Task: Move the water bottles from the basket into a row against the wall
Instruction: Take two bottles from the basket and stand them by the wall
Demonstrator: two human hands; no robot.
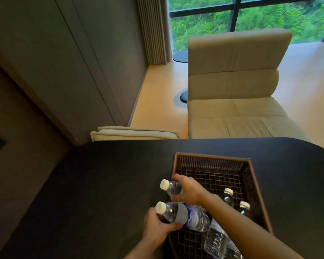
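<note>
Bottles fill both our hands: our left hand [158, 226] wraps the nearer water bottle [183, 214] below its cap, and our right hand [188, 191] closes over the farther bottle [171, 186]. Both tilt over the left rim of the wicker basket [211, 159], on the dark table [101, 184].

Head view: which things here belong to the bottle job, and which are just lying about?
Job:
- basket
- bottle in left hand, left hand
- bottle in right hand, right hand
- two upright bottles in the basket
- lying bottle
- table
- wall

Lying about:
- chair
- folded cushion
- curtain
- window
</note>
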